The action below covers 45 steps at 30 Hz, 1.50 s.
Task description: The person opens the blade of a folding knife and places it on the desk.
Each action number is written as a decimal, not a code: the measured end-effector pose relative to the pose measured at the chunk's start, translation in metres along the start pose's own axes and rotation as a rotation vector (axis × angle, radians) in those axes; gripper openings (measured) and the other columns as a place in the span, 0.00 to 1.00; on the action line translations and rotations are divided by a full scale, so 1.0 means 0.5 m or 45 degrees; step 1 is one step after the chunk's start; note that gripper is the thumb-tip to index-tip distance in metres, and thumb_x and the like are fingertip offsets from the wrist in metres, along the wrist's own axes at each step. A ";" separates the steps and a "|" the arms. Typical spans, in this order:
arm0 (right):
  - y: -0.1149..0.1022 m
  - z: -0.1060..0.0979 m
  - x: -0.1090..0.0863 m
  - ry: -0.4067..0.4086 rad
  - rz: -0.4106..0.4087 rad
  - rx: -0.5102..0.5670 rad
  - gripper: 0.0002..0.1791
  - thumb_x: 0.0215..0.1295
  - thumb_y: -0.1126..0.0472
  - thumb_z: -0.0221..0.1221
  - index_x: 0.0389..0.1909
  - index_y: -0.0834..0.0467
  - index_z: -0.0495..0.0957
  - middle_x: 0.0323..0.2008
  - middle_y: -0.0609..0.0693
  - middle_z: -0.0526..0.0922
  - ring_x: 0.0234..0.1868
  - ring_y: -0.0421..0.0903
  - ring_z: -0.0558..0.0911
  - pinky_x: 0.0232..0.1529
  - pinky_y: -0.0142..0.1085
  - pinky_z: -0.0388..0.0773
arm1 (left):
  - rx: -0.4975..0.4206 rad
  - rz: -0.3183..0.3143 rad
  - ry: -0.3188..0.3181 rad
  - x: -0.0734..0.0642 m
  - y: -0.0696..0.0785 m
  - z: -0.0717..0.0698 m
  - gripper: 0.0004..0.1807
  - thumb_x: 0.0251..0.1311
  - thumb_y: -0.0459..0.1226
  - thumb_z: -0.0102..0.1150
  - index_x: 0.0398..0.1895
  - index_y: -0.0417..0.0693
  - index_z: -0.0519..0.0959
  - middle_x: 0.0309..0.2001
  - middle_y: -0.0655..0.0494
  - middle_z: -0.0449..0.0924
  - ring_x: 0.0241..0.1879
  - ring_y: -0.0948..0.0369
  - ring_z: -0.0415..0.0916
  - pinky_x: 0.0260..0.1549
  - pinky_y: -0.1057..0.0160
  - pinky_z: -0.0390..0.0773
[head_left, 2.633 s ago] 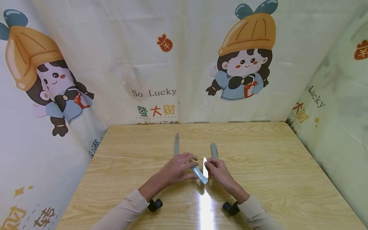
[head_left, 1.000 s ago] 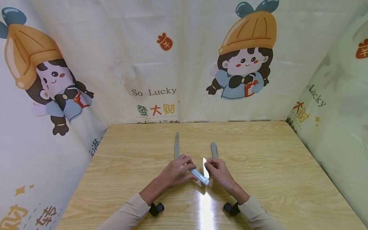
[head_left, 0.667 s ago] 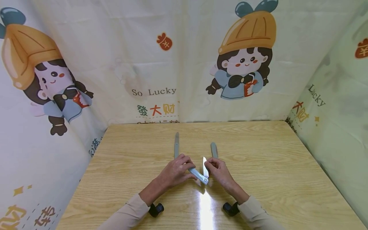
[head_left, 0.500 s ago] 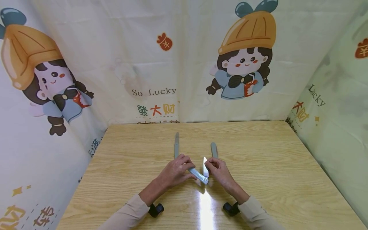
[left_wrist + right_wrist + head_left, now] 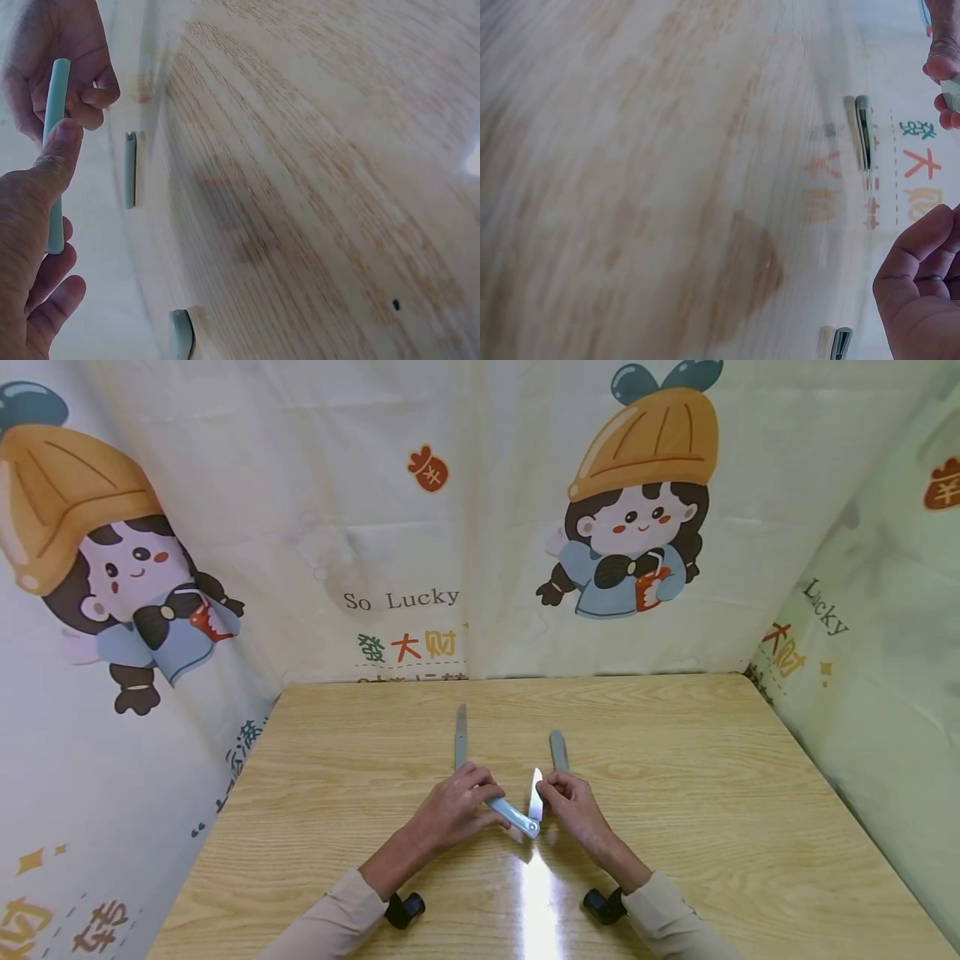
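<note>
Between both hands is a folding knife with a light blue handle (image 5: 512,817) and a shiny blade (image 5: 536,795), partly unfolded at an acute angle. My left hand (image 5: 456,806) grips the handle's far end; the left wrist view shows the thumb (image 5: 61,154) laid along the handle. My right hand (image 5: 573,807) pinches the blade with thumb and fingertips. The pivot end points toward the person, off the hands. In the right wrist view, my right hand (image 5: 922,292) has bent fingers, but the blade is out of sight.
On the wooden table (image 5: 337,752) behind the left hand lies a grey knife-like piece (image 5: 461,735) with a pointed end. A rounded grey handle (image 5: 558,750) lies behind the right hand. Printed cloth (image 5: 495,635) hangs along the table's back and sides.
The left hand's fingers have drawn in on the handle, and the handle has swung flatter and slightly left. The blade's angle to it has widened. The right hand has hardly moved.
</note>
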State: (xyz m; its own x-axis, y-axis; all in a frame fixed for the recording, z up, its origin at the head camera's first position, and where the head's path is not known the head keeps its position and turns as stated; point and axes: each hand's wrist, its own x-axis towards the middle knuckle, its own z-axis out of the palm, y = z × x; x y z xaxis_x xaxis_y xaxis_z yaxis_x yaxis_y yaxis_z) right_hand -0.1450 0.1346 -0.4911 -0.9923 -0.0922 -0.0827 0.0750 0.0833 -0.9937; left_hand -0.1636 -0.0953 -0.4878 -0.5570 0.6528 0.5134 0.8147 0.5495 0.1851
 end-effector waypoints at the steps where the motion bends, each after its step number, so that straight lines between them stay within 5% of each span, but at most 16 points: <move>1: 0.001 0.000 0.000 -0.003 0.000 0.006 0.09 0.75 0.66 0.56 0.36 0.70 0.77 0.27 0.52 0.79 0.29 0.44 0.79 0.37 0.39 0.81 | 0.001 -0.005 0.000 -0.001 0.000 0.000 0.19 0.48 0.50 0.80 0.37 0.49 0.87 0.38 0.62 0.78 0.38 0.64 0.71 0.33 0.71 0.75; 23: 0.007 -0.005 0.001 0.128 -0.062 0.070 0.08 0.73 0.70 0.57 0.35 0.73 0.77 0.26 0.54 0.81 0.28 0.44 0.79 0.32 0.35 0.80 | 0.034 -0.093 0.110 -0.015 0.006 0.004 0.20 0.45 0.50 0.82 0.35 0.48 0.87 0.35 0.61 0.77 0.39 0.61 0.73 0.34 0.65 0.78; 45: 0.004 -0.011 0.004 0.187 -0.027 0.119 0.08 0.74 0.71 0.54 0.35 0.71 0.76 0.26 0.53 0.79 0.26 0.43 0.79 0.32 0.34 0.80 | 0.092 -0.183 0.197 -0.024 0.022 0.008 0.20 0.42 0.51 0.84 0.30 0.48 0.87 0.30 0.60 0.74 0.29 0.63 0.67 0.27 0.66 0.75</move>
State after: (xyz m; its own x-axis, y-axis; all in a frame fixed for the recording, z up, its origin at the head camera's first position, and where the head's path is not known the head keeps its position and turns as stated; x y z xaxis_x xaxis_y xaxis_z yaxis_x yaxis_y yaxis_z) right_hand -0.1476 0.1401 -0.4926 -0.9970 0.0537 -0.0561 0.0556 -0.0102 -0.9984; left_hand -0.1488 -0.0948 -0.4954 -0.6309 0.4803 0.6093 0.7118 0.6708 0.2082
